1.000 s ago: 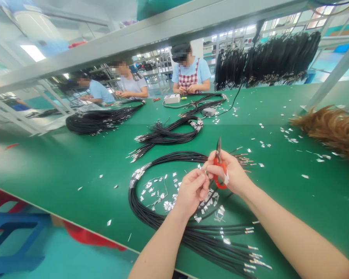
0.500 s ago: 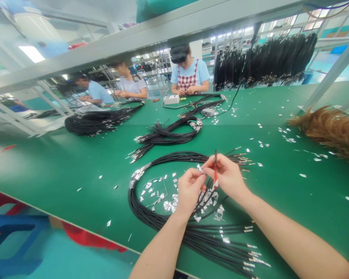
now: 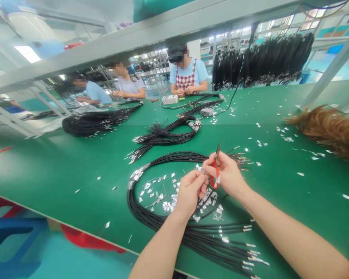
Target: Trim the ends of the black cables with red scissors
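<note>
My left hand [image 3: 189,192] is closed in a pinch on the end of a black cable, whose thin greyish tip [image 3: 204,170] shows between the fingertips. Touching that tip from the other side is my right hand [image 3: 231,172], which also grips small scissors [image 3: 216,178] with red handles, blades pointing up. Under both hands lies a curved bundle of black cables [image 3: 145,212], wrapped in silver foil [image 3: 136,175] at its left bend. Several bare, coppery ends [image 3: 241,158] fan out beyond my right hand. Foil scraps [image 3: 170,205] litter the table inside the loop.
On the green table [image 3: 61,162] sit more cable bundles, one in the middle [image 3: 168,135] and one at the left [image 3: 87,122]. Brown fibrous material [image 3: 331,128] lies at the right. Co-workers sit across, one in a checked apron [image 3: 186,82]. A metal beam [image 3: 110,48] crosses overhead.
The scissors have turned in my right hand, their red handle loop now showing. The shiny foil at my fingertips has given way to a thin greyish tip. My left hand stays nearly in place.
</note>
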`<state>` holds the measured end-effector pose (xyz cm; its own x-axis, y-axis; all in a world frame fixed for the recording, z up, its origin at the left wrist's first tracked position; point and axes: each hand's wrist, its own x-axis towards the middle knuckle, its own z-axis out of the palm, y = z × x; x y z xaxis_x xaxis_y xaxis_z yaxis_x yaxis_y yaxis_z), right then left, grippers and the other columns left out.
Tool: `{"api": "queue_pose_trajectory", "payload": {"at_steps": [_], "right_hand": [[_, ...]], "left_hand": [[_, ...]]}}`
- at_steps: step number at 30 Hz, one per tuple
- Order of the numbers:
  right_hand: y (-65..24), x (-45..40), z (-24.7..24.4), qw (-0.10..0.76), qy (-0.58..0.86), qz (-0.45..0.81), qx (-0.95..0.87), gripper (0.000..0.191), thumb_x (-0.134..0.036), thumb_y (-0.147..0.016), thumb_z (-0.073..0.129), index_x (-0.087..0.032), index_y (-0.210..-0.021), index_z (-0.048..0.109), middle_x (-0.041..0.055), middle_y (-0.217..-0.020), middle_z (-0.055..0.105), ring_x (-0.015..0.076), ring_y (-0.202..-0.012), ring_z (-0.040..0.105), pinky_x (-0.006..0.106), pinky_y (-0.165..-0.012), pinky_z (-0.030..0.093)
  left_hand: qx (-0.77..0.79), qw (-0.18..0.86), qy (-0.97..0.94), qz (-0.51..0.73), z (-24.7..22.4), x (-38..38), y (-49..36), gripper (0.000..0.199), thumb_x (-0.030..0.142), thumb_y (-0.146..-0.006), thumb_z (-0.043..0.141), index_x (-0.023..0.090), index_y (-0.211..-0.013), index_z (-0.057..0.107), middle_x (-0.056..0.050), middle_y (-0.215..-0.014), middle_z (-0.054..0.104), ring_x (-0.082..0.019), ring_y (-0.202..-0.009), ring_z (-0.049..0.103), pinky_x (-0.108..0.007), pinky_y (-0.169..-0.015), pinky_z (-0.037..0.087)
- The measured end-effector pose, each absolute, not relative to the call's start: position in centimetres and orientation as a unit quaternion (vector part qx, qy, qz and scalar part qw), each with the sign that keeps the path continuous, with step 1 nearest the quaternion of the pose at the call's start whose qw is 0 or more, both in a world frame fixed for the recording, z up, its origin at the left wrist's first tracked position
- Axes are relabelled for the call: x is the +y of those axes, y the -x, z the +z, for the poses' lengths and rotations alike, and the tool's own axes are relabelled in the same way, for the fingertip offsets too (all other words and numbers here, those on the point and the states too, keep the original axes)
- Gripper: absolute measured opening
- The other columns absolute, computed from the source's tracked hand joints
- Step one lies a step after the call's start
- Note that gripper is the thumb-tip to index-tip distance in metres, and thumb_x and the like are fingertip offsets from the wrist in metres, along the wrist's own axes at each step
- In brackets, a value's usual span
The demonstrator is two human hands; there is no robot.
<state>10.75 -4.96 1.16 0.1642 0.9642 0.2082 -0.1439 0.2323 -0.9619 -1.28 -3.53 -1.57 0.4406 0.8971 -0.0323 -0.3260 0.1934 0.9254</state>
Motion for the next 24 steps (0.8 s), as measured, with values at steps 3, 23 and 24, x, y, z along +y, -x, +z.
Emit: {"api": "queue_pose_trajectory", "payload": {"at_steps": [3,23,24], "right_hand": [[-10.7,-5.1,1.3,0.622,0.454,0.404,-0.494,0.017,-0.022,-0.068,0.063,-0.019,-0.074,0.047,-0.0014,-0.069,0.058,0.0108,-0.061,0.054,0.025,-0.055,0.046],[-11.2,-5.6,1.0,0.567,0.485,0.341,-0.571,0.007,-0.021,-0.074,0.055,-0.02,-0.073,0.049,-0.0018,-0.07,0.054,0.0084,-0.048,0.046,0.02,-0.037,0.042],[-11.3,-5.6,1.1,0.564,0.487,0.329,-0.58,0.007,-0.02,-0.074,0.055,-0.02,-0.072,0.049,-0.0016,-0.07,0.054,0.0092,-0.051,0.048,0.021,-0.04,0.043]], "left_hand": [[0.344,0.657,-0.486,0.462,-1.7,-3.2,1.5,0.016,0.029,-0.07,0.062,0.016,-0.067,0.053,0.004,-0.049,0.047,-0.006,-0.039,0.039,-0.018,-0.039,0.03],[0.315,0.742,-0.468,0.361,-0.9,-2.5,2.4,0.021,0.03,-0.066,0.065,0.013,-0.063,0.054,0.003,-0.048,0.047,-0.004,-0.035,0.036,-0.017,-0.033,0.022],[0.309,0.757,-0.456,0.353,-0.9,-2.5,2.4,0.021,0.031,-0.065,0.066,0.012,-0.063,0.054,0.003,-0.048,0.047,-0.004,-0.035,0.037,-0.017,-0.033,0.022]]}}
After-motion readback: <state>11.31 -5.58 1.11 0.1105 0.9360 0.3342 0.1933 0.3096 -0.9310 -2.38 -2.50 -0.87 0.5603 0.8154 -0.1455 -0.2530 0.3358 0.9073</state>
